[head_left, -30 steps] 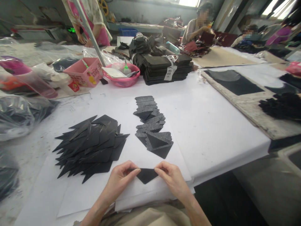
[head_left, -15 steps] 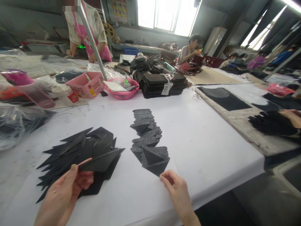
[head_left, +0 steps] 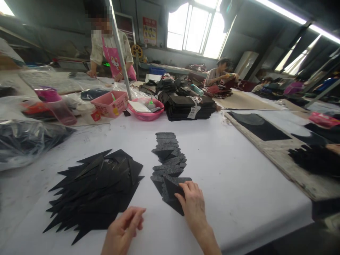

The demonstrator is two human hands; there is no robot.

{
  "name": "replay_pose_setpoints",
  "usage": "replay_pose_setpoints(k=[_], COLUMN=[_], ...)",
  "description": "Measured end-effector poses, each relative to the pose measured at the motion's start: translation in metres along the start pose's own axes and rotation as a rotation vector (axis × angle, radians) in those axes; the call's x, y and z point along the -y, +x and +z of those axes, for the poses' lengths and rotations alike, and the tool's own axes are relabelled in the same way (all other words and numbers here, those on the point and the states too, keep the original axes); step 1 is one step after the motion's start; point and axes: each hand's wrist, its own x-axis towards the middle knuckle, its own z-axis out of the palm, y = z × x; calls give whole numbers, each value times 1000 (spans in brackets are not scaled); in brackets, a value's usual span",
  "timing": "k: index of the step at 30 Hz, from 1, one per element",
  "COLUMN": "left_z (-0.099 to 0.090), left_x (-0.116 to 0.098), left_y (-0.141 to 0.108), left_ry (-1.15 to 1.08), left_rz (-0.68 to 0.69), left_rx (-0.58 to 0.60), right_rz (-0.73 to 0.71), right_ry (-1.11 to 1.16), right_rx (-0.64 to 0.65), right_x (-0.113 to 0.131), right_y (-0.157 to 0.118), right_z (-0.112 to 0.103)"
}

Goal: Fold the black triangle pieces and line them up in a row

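Observation:
My left hand (head_left: pixel 124 228) hovers over the white table near its front edge, fingers curled together with nothing visible in them. Beside it on the left lies a spread heap of black pointed flat pieces (head_left: pixel 98 187). My right hand (head_left: pixel 193 205) is at the near end of a column of overlapping dark grey speckled strips (head_left: pixel 167 157). Its thumb and fingers close on a flat black piece (head_left: pixel 171 186) that lies over the strips; the fingers partly cover it.
Behind the strips stand a pink basin (head_left: pixel 146 115), a pink box (head_left: pixel 110 104) and a tied black stack (head_left: pixel 180 109). Plastic-wrapped material (head_left: pixel 32 141) lies at left, a board with dark pieces (head_left: pixel 265 159) at right. A metal pole (head_left: pixel 120 53) rises behind the box. Other people work farther back.
My left hand has let go of the black piece it held over the heap and moved right. My right hand has moved up from the lowest tip onto the strips. The view has tilted up.

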Motion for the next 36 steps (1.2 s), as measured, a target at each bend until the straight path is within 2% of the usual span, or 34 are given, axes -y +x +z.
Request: replay_pose_setpoints(k=[3, 5, 7, 10, 15, 21, 31, 36], left_z=[21, 29, 34, 41, 50, 59, 59, 60], left_x=[-9, -15, -19, -18, -4, 12, 1, 4], left_y=[8, 18, 31, 49, 69, 75, 74, 74], left_ry=[198, 341, 466, 615, 756, 810, 821, 811], left_rz=[342, 516, 612, 686, 770, 786, 746, 738], left_rx=[171, 194, 171, 114, 35, 9, 43, 38], right_rz=[31, 24, -1, -18, 19, 40, 29, 7], right_ry=[-50, -58, -46, -49, -74, -66, 5, 55], right_rx=[-3, -8, 4, 31, 33, 31, 3, 7], right_x=[6, 9, 12, 17, 21, 19, 24, 21], right_y=[8, 13, 18, 25, 32, 40, 47, 53], right_z=[1, 3, 6, 12, 19, 21, 26, 27])
